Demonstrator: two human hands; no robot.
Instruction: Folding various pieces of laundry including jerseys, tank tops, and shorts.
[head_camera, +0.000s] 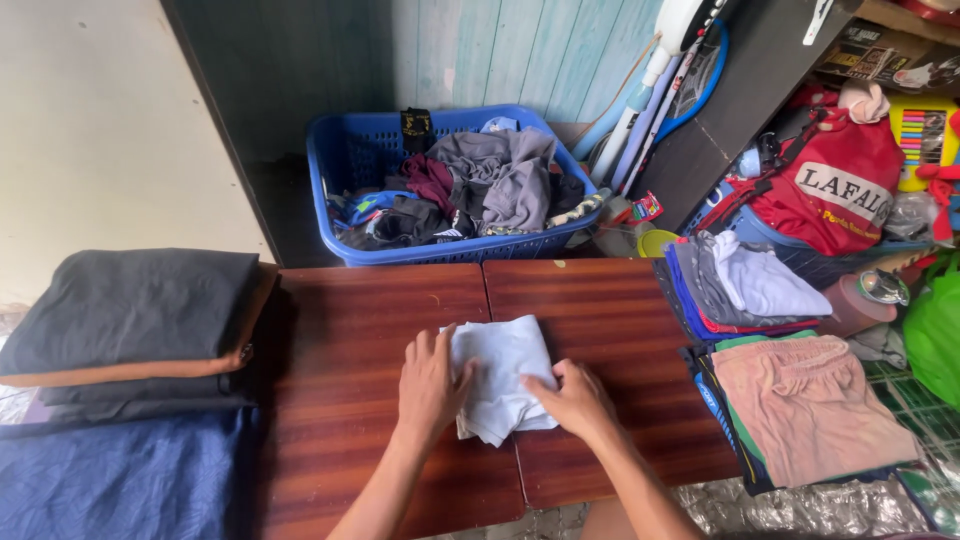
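Two hands press one folded white garment (502, 380) at centre frame on a wooden table (360, 330): left hand (432, 380) flat with fingers spread, right hand (575, 398) curled over its lower edge. One blue laundry basket (340, 160) sits top centre; two folded stacks (790, 400) lie right, dark cushions (130, 310) left.

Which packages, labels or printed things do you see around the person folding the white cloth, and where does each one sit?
Red bag: upper right, behind the folded clothes; rounded, red, with a white printed panel.
Small packet: right of the blue laundry basket; red and white.
Black tag: on the basket's back rim; small, dark, with a yellowish mark.
Printed box: top right corner; flat, dark with pale pictures.
Both hands, left and right, press the white cloth.
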